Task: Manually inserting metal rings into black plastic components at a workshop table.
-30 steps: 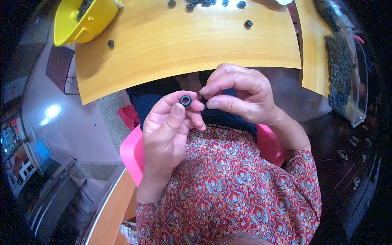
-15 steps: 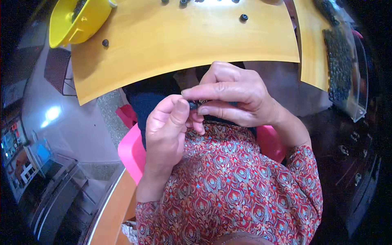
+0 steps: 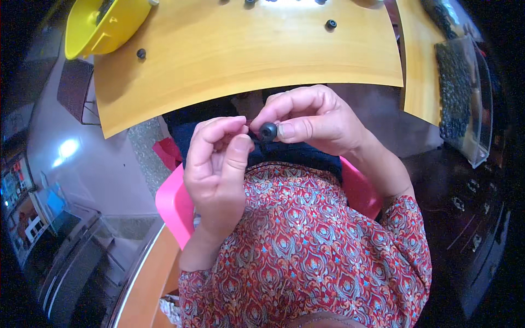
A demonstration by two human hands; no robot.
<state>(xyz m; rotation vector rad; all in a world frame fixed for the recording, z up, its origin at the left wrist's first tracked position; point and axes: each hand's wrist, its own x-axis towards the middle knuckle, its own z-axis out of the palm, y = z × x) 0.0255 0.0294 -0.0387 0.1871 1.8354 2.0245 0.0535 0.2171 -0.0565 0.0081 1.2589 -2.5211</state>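
Note:
A small round black part with a hole in its middle (image 3: 268, 132) is pinched between the thumb and forefinger of my right hand (image 3: 328, 123). Its holed end faces up toward me, above my lap. Just left of it is my left hand (image 3: 216, 172), its thumb and forefinger apart and curved. Those fingertips come close to the black part, with a narrow gap showing. Nothing can be made out in the left hand.
Ahead stands a yellow table (image 3: 246, 60) with similar black parts, one at left (image 3: 141, 53) and one at right (image 3: 331, 24). A yellow scoop-shaped tub (image 3: 117, 33) sits at its far left. To the right is a clear container (image 3: 456, 90) full of black pieces.
My left fingers have let go of the black part and drawn slightly away. My right hand has turned it so its holed end shows.

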